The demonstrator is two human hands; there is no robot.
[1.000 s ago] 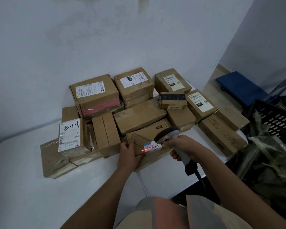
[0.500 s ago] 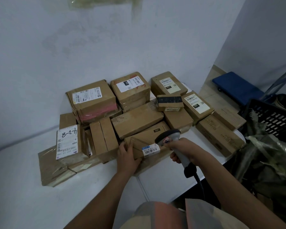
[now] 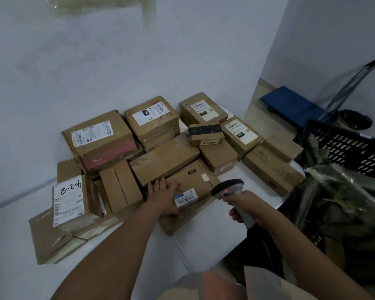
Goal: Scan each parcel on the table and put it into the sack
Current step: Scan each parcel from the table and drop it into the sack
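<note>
left hand [image 3: 164, 197]: fingers spread flat on the parcel [image 3: 187, 189], centre frame
right hand [image 3: 245, 205]: curled round scanner [image 3: 230, 188]
relation: barcode label [image 3: 186, 198] lies between both hands, just left of the scanner head

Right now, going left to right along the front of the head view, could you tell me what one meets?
4-2-8 parcel → left hand → barcode label → scanner → right hand → sack.

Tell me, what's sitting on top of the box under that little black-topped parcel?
Only the small black-topped parcel rests on that plain brown box, near its back edge. The rest of the box's top is bare cardboard. What lies beneath the box is covered, so that cannot be seen.
</note>
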